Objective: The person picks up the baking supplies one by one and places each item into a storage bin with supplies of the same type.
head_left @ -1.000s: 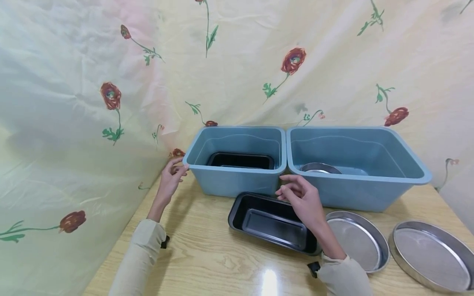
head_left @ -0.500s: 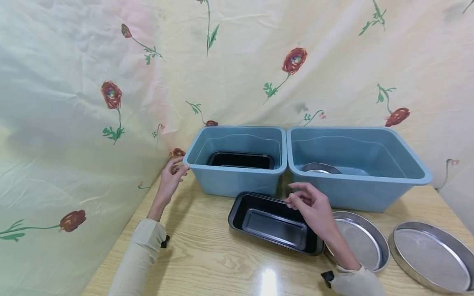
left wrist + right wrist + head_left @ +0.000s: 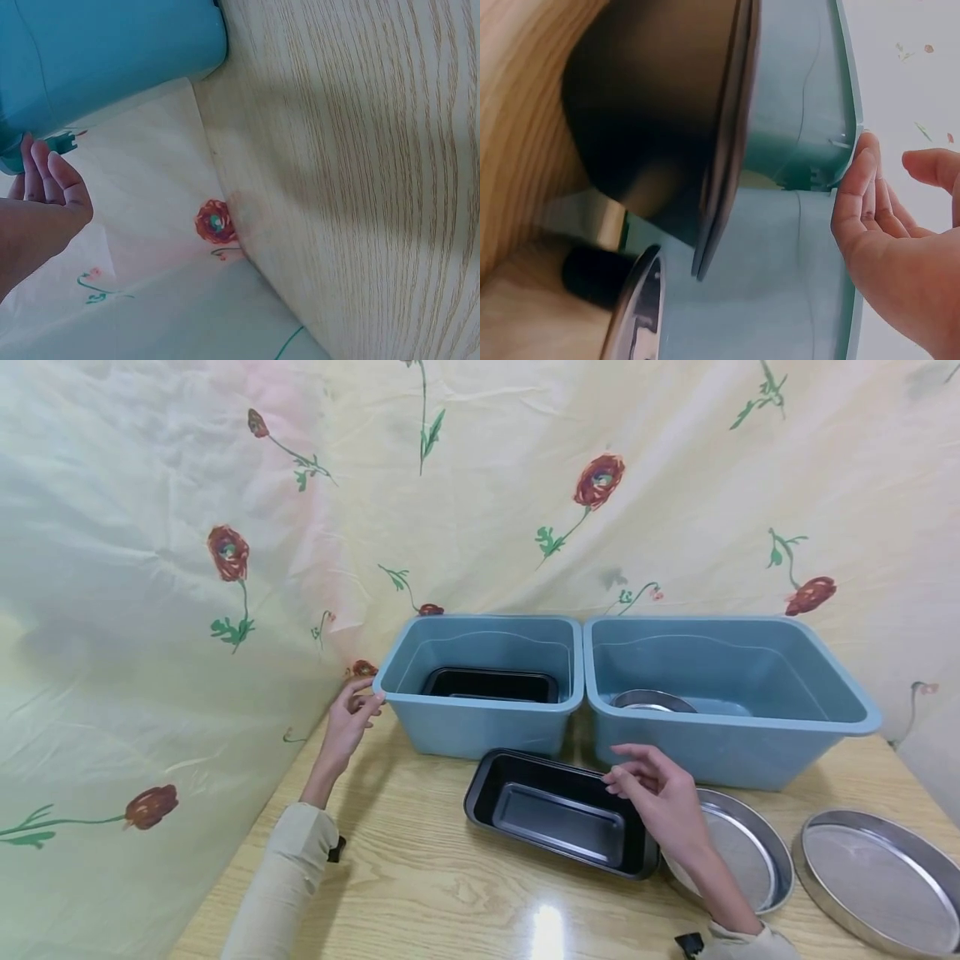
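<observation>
My left hand (image 3: 347,722) grips the front-left rim corner of the left blue bin (image 3: 480,727); in the left wrist view its fingers (image 3: 46,174) reach the rim. Inside that bin lies a black loaf pan (image 3: 491,683). My right hand (image 3: 663,797) holds nothing, its fingers loosely bent and the thumb apart in the right wrist view. It hovers over the right end of another black loaf pan (image 3: 558,822), which lies on the table in front of the bins. Two rim edges, one inside the other, show on this pan (image 3: 660,97) in the right wrist view.
The right blue bin (image 3: 750,752) stands beside the left one and holds a round metal pan (image 3: 651,700). Two round metal cake pans, a nearer one (image 3: 742,852) and a far-right one (image 3: 885,877), lie on the wooden table (image 3: 420,893). Flowered cloth (image 3: 480,485) hangs behind.
My right hand has drawn back from the gap between the bins, moving right and toward me over the loaf pan's right end. The left hand stays at the bin corner.
</observation>
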`<state>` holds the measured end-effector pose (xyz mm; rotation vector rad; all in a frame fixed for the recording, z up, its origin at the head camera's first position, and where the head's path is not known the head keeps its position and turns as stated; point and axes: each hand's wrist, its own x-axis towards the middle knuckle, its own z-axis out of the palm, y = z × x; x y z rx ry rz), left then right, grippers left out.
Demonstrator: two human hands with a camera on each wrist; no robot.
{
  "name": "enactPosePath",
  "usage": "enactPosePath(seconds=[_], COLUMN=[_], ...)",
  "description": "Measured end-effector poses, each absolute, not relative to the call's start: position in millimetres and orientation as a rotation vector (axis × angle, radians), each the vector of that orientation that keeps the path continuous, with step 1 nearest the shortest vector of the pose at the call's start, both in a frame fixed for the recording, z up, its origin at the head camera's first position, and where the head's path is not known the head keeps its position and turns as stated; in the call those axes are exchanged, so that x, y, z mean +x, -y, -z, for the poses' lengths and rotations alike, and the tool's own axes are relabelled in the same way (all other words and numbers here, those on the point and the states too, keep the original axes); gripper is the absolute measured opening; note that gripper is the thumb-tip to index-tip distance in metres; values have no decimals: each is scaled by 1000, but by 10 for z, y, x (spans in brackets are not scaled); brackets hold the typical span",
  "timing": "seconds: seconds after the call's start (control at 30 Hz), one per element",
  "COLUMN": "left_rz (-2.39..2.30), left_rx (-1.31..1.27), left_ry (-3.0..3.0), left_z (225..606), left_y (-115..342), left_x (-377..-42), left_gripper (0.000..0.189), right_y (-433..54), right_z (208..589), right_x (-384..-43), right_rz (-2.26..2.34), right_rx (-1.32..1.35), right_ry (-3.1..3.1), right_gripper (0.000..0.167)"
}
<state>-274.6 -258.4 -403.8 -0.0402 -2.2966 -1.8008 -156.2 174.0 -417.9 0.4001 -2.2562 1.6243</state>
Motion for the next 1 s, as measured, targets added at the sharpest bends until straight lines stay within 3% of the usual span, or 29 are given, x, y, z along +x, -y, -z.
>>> enactPosePath(seconds=[0.43, 0.77, 1.0], left_rz=[1823, 1813, 1821], left_rx=[-37, -51, -27], left_ry=[2332, 2333, 2326], left_z=[3726, 3735, 3948], left_y=[2439, 2446, 2539], left_x=[-2509, -2510, -2694], left_gripper=[46, 46, 46], right_y=[-1866, -1945, -1999], right_z=[4229, 4302, 4340], right_x=[-1434, -1364, -1289], right_rz=[-1632, -1643, -1628], right_rx=[318, 329, 282], right_ry=[2300, 2289, 2321], right_gripper=[26, 26, 26])
